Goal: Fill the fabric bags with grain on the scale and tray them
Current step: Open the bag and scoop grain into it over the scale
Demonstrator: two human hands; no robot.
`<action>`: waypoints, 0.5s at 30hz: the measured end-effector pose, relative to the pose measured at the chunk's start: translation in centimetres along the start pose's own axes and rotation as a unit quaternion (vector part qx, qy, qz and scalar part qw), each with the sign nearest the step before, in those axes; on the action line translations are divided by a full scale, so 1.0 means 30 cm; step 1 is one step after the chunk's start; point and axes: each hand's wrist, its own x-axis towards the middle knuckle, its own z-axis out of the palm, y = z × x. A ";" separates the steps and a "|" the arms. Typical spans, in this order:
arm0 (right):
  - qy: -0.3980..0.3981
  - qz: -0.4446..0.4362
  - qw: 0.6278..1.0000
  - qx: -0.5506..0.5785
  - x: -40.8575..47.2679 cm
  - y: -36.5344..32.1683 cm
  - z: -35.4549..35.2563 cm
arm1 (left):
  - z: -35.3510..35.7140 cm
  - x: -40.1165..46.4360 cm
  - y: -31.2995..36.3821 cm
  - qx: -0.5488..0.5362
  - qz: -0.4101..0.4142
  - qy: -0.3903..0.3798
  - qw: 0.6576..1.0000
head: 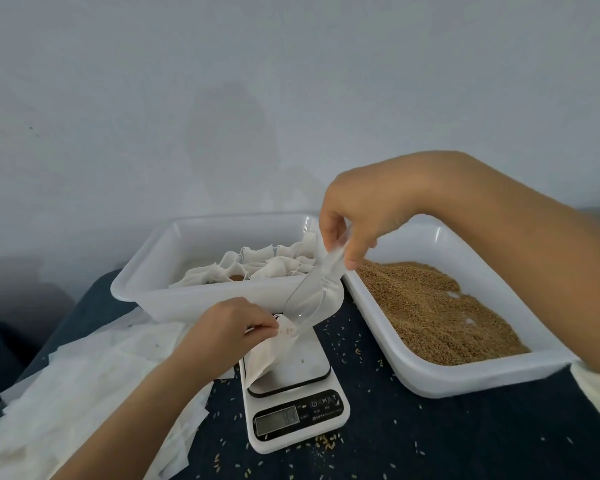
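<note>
A white digital scale (293, 403) stands at the centre of the dark cloth. A white fabric bag (265, 355) rests on its platform, and my left hand (227, 329) pinches the bag's mouth open. My right hand (357, 216) grips the handle of a clear plastic scoop (310, 292), which tilts down with its tip at the bag's mouth. Brown grain (433, 313) fills the white tray on the right (465, 381). The white tray behind the scale (146, 271) holds several filled fabric bags (267, 265).
A pile of empty flat white bags (84, 386) lies at the left on the dark cloth. Loose grains (326, 441) are scattered around the scale. A pale wall rises behind the trays.
</note>
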 end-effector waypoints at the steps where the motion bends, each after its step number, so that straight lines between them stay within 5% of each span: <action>1: 0.006 -0.004 1.000 -0.003 0.004 -0.003 -0.005 | 0.000 -0.001 -0.001 0.001 -0.005 0.005 1.000; 7: 0.048 0.003 0.993 0.110 -0.079 0.106 0.023 | -0.015 -0.020 -0.017 -0.006 -0.028 0.033 0.999; 11: 0.112 0.046 0.951 0.283 -0.128 0.233 0.195 | -0.017 -0.033 -0.029 -0.004 -0.040 0.039 0.998; 15: 0.191 0.154 0.909 0.337 -0.116 0.348 0.423 | -0.010 -0.025 -0.029 -0.002 -0.034 0.030 0.999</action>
